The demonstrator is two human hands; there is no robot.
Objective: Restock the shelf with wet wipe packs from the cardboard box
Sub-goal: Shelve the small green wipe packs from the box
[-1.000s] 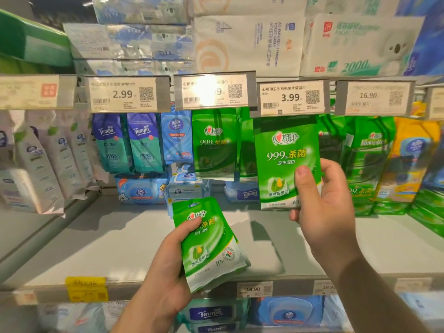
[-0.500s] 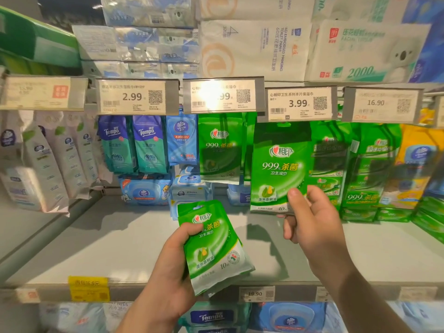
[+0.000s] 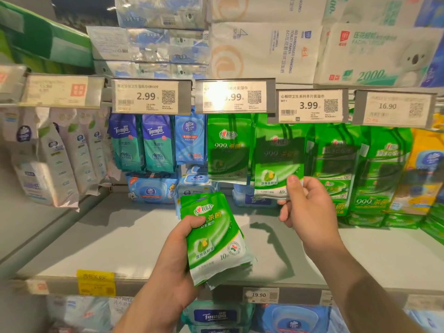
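Observation:
My left hand (image 3: pixel 173 258) grips a small stack of green wet wipe packs (image 3: pixel 213 239) in front of the grey shelf (image 3: pixel 125 236). My right hand (image 3: pixel 305 212) pinches the bottom right corner of another green wet wipe pack (image 3: pixel 276 162), which hangs under the 3.99 price tag (image 3: pixel 310 105), its top tucked behind the tag. More green packs (image 3: pixel 227 147) hang beside it to the left. The cardboard box is out of view.
Blue Tempo packs (image 3: pixel 141 143) and white pouches (image 3: pixel 60 162) hang to the left. Larger green refill bags (image 3: pixel 360 169) and a yellow bag (image 3: pixel 425 164) stand at the right. Blue tubs (image 3: pixel 151 188) sit at the shelf's back. Tissue bales (image 3: pixel 264 44) fill the shelf above.
My right hand has pushed its green pack further back and up under the 3.99 tag, and now holds only its bottom corner. My left hand kept its stack, barely moving.

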